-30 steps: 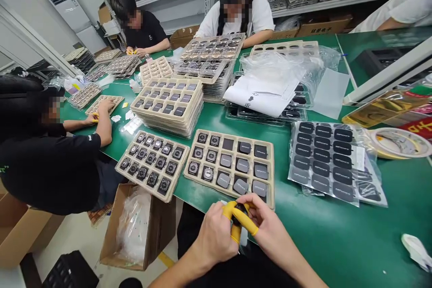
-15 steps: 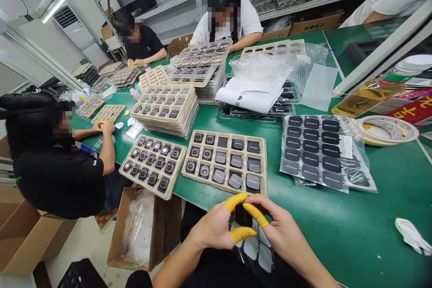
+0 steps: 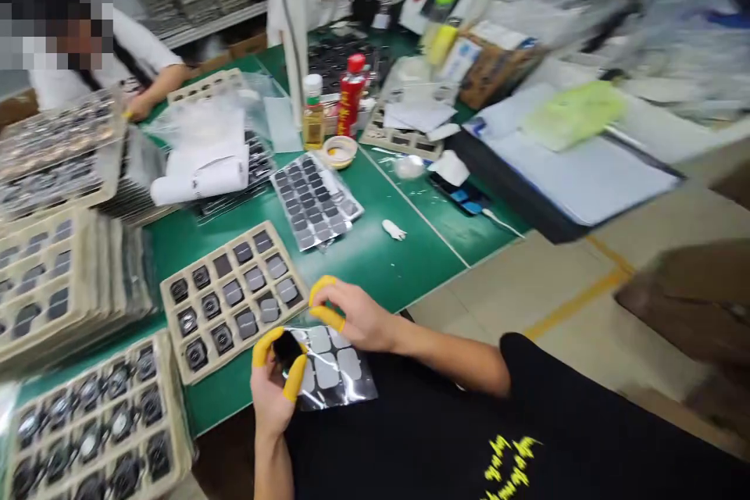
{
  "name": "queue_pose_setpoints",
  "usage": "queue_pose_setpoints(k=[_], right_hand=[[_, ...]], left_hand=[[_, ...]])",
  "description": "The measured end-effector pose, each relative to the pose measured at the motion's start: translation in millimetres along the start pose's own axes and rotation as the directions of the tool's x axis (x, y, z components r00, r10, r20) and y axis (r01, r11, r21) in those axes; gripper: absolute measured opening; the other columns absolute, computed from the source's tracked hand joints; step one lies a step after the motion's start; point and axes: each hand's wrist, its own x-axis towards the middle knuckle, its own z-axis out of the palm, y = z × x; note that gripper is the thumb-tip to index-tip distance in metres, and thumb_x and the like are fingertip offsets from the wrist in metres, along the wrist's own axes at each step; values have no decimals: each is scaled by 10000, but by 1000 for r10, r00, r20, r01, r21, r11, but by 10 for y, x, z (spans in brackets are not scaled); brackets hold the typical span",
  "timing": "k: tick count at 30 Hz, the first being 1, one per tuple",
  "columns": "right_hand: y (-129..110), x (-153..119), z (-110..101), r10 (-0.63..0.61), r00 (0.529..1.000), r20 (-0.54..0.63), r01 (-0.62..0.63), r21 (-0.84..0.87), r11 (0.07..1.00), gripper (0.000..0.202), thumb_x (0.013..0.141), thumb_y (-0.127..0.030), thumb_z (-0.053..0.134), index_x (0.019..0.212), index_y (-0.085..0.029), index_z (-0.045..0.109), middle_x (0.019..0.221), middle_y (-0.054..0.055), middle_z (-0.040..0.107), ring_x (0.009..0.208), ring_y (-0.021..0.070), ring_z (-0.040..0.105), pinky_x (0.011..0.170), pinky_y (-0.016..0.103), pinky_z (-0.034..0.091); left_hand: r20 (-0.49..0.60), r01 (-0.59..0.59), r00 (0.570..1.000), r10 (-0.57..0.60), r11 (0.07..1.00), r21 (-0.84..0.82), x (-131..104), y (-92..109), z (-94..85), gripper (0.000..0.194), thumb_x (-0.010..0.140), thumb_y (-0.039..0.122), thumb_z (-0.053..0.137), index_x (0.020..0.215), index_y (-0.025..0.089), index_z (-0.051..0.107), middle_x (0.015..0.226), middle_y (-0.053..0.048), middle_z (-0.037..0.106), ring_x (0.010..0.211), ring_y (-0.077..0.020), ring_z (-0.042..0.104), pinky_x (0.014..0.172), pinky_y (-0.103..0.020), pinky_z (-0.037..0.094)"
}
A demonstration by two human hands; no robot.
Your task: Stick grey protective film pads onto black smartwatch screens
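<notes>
Watch case (image 3: 287, 349) sits clamped between the yellow-covered thumb and finger of the left hand (image 3: 287, 363), its black flat face turned up; blur hides its long axis. The right hand (image 3: 319, 305) is empty, fingertips apart. Below lies a clear sheet (image 3: 360, 387). Beyond, a beige tray (image 3: 209, 259) holds watches and grey squares; another tray (image 3: 174, 398) holds watches.

A black squarish piece (image 3: 287, 349) tilts in the left hand (image 3: 273, 392).
</notes>
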Motion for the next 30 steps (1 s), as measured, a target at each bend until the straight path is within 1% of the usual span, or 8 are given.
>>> queue_pose_setpoints(k=[3,8,13,18,22,24,27,30], right_hand=[[467,226,-703,219,953,-208,-240,-82,967,139,1032,-351,647,992,-225,690,1033,74,764,933,217,695,849,346,571],[1382,718,-2051,501,699,-511,-626,-97,774,227,1041,-358,711,907,-178,674,909,39,720,892,211,660,871,374,556],[1890,996,-2633,606,510,-611,-810,-104,577,318,1082,-474,750,1134,-161,742,1133,55,764,999,213,735,932,416,636],[2042,1032,-2542,596,433,-677,-872,-148,466,364,1081,-478,742,1286,-178,723,1317,100,735,1154,255,722,1041,489,616],[1932,1040,-2472,505,454,-734,-850,-186,494,441,1034,-358,722,1393,-119,631,1541,274,582,1310,376,652,1131,558,521],[1786,1009,-2341,467,510,-722,-805,-209,555,461,1025,-301,670,1429,-96,586,1590,334,517,1345,409,628,1141,566,495],[1437,830,-1828,471,662,-583,-685,-215,696,351,1062,-343,597,1370,-179,624,1479,224,643,1241,332,686,1065,487,559],[916,478,-1087,495,856,-148,-492,54,869,349,1024,-531,701,1222,-244,697,1237,110,763,1048,265,755,875,387,607]], left_hand=[[23,48,999,-47,998,-47,62,11,-102,610,770,414,1031,1273,253,725,1064,-45,848,929,-221,866,881,-304,710],[33,76,997,-75,996,-49,114,120,-246,632,733,383,1051,1267,254,740,1024,-36,862,862,-230,874,830,-312,728],[13,72,997,-72,996,-53,172,199,-236,617,712,368,1059,1240,244,765,1004,-45,874,854,-223,877,829,-296,731],[-12,49,999,-49,998,-37,138,157,-314,636,678,342,1075,1228,224,778,973,-54,876,808,-242,874,778,-310,739],[-111,-41,993,36,998,-39,157,154,-417,644,627,345,1101,1169,192,790,987,-65,872,788,-248,865,757,-321,738],[-128,-116,986,109,992,-53,176,229,-408,629,609,332,1109,1136,188,797,960,-52,863,755,-220,848,753,-304,729],[-91,-251,965,244,966,-70,205,406,-301,574,650,304,1093,1131,185,802,930,-41,843,716,-186,817,731,-285,710],[-39,-398,917,396,911,-110,272,541,-159,515,756,258,1035,1206,208,788,950,-33,825,727,-163,800,717,-264,676]])
